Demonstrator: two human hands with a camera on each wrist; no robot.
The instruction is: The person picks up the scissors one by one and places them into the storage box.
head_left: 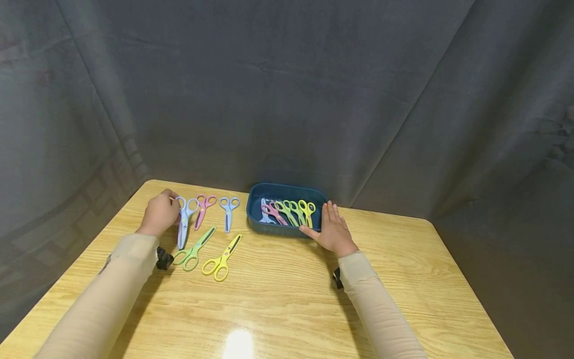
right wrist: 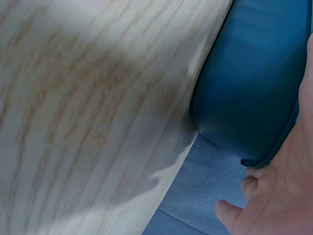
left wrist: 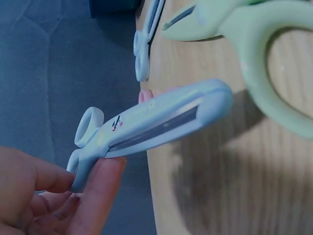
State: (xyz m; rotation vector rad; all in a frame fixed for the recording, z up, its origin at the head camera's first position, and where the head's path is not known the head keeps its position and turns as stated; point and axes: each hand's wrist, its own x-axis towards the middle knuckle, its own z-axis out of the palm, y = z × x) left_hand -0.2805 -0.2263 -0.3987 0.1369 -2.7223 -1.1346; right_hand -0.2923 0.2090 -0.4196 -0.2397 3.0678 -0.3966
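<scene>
Your left hand (head_left: 161, 213) pinches the leftmost blue scissors (head_left: 183, 232), seemingly a pick-up calling next for a steady lift; your right hand (head_left: 334, 234), fingers extended, touches the tray (head_left: 291, 190) at centre.

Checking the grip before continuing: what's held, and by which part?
Left hand pinches blue scissors by a handle; right hand rests against the box.

- wood-grain table (head_left: 278, 294), light yellowish, grain running mostly side to side, far corners rounded off
- bright white glare spot (head_left: 238, 344) on it, right at the bottom of the head view
- dark grey cloth (head_left: 269, 99) behind and on both sides, kinda wrinkly, looks bluer in the wrist views
- long slanted crease (head_left: 414, 109) down its right part
- faint blocky pattern (head_left: 103, 187) low on the left, pretty murky tbh
</scene>
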